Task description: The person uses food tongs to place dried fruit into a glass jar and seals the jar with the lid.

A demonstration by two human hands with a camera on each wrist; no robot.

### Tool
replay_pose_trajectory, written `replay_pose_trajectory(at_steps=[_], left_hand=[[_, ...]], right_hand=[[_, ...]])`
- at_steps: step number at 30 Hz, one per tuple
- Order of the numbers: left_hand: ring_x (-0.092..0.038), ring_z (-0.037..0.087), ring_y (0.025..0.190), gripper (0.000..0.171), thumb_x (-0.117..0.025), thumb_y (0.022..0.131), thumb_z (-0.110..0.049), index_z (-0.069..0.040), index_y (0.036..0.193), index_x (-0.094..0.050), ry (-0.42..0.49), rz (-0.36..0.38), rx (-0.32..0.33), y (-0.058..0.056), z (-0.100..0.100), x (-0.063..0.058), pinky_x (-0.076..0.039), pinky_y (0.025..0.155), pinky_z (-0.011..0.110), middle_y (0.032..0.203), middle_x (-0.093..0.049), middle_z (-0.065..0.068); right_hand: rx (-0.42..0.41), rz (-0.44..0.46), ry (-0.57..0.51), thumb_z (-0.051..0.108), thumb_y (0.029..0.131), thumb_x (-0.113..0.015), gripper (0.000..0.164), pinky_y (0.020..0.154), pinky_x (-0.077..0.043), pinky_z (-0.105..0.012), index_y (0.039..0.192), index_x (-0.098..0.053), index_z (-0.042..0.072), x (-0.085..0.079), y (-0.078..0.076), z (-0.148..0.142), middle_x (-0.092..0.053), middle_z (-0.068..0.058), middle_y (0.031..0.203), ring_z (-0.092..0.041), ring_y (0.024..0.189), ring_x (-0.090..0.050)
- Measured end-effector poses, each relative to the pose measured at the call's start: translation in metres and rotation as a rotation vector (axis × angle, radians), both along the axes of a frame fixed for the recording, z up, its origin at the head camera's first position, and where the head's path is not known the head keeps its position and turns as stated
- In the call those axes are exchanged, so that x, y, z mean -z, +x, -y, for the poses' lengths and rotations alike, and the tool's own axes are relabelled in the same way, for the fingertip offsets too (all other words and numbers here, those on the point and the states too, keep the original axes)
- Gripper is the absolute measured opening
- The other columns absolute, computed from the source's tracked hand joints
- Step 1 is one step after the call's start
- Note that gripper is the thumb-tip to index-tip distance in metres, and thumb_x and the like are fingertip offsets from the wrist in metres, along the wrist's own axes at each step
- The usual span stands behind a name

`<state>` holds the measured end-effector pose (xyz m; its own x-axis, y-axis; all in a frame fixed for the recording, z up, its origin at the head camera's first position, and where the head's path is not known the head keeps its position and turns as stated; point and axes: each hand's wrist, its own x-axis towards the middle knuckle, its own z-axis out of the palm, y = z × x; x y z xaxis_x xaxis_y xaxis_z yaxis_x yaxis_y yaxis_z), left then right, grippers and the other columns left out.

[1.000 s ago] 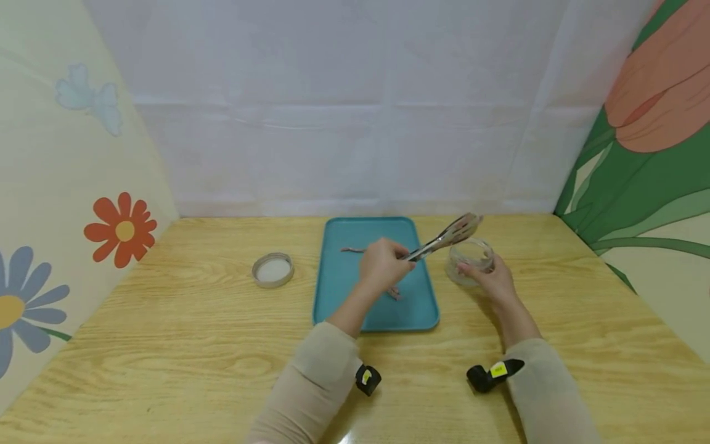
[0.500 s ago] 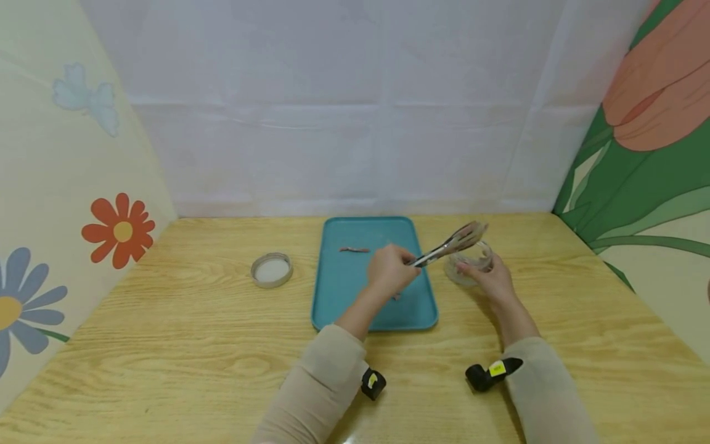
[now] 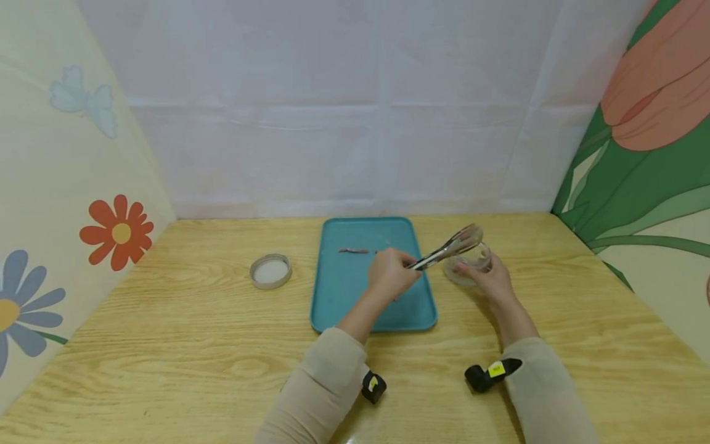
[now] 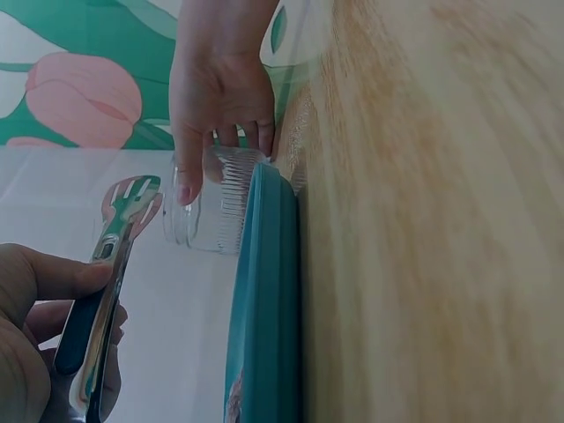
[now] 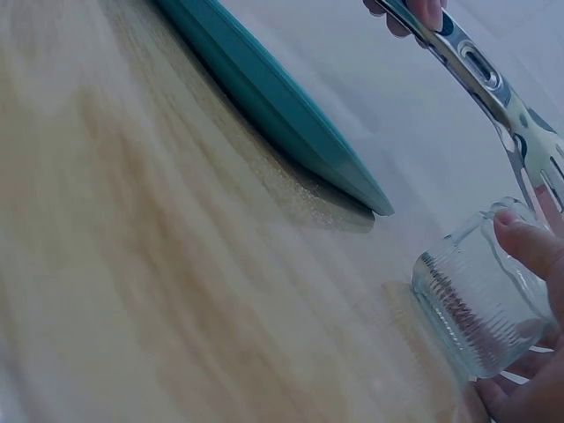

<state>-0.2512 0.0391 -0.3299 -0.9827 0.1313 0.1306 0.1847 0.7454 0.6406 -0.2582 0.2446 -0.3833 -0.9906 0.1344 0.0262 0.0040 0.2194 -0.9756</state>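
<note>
My left hand (image 3: 391,273) is above the teal tray (image 3: 341,290) and grips a pair of metal tongs (image 3: 444,250). The slotted heads of the tongs point right, over the mouth of a clear ribbed glass jar (image 5: 480,295). Something pinkish shows at the tips in the right wrist view; I cannot tell whether it is a held strip. My right hand (image 3: 495,282) grips the jar on its right side, thumb near the rim. A thin pinkish-brown strip (image 3: 353,250) lies on the tray, and more pinkish bits show partly hidden by my left hand.
A round lid (image 3: 270,272) with a white inside lies left of the tray on the wooden table (image 3: 183,333). A white cloth (image 3: 277,154) hangs behind the table, with flower-printed panels on both sides.
My left hand has shifted slightly right and lower, bringing the tong tips down from above the jar to its mouth. My right hand and the jar have stayed put.
</note>
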Motion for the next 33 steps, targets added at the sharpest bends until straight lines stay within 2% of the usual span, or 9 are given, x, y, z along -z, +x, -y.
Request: replay_pose_trajectory(at_steps=[10,17,24,29,33], left_hand=[[-0.051,0.008,0.057,0.02,-0.072,0.068,-0.025,-0.02,0.088,-0.07,-0.004,-0.009,-0.004,0.0,0.002,0.002,-0.039,0.051,0.025,0.074,-0.062,-0.008],[-0.05,0.009,0.055,0.023,-0.072,0.069,-0.025,-0.018,0.09,-0.069,0.047,0.027,0.03,0.001,0.007,0.002,-0.039,0.048,0.025,0.076,-0.062,-0.006],[-0.052,0.01,0.061,0.025,-0.073,0.067,-0.025,-0.016,0.09,-0.068,0.08,0.045,0.027,-0.001,0.015,0.002,-0.04,0.052,0.025,0.078,-0.061,-0.005],[-0.053,0.011,0.057,0.025,-0.073,0.069,-0.022,-0.012,0.091,-0.067,0.177,0.092,0.05,-0.002,0.021,0.001,-0.043,0.052,0.026,0.08,-0.061,-0.002],[-0.054,0.012,0.062,0.024,-0.072,0.069,-0.021,-0.011,0.091,-0.067,0.201,0.078,0.062,-0.002,0.026,-0.001,-0.044,0.058,0.028,0.079,-0.061,-0.003]], right_hand=[[-0.004,-0.026,-0.012,0.032,0.074,-0.067,0.085,0.092,-0.026,-0.04,0.137,-0.016,0.002,0.002,-0.001,0.001,-0.038,-0.022,0.123,-0.031,0.113,-0.034],[0.019,-0.045,-0.005,0.029,0.075,-0.066,0.079,0.088,-0.03,-0.035,0.134,-0.023,0.0,0.005,-0.002,0.002,-0.042,-0.021,0.118,-0.027,0.107,-0.039],[0.017,-0.039,-0.013,0.03,0.073,-0.068,0.085,0.093,-0.026,-0.039,0.135,-0.02,0.0,0.006,-0.003,0.002,-0.036,-0.022,0.126,-0.03,0.112,-0.034],[0.018,-0.035,-0.005,0.031,0.072,-0.069,0.087,0.093,-0.025,-0.04,0.136,-0.019,0.0,0.005,-0.004,0.001,-0.033,-0.021,0.129,-0.031,0.114,-0.032],[0.014,-0.033,0.009,0.033,0.072,-0.069,0.087,0.093,-0.025,-0.042,0.136,-0.019,0.0,0.005,-0.004,0.0,-0.032,-0.022,0.129,-0.032,0.114,-0.031]])
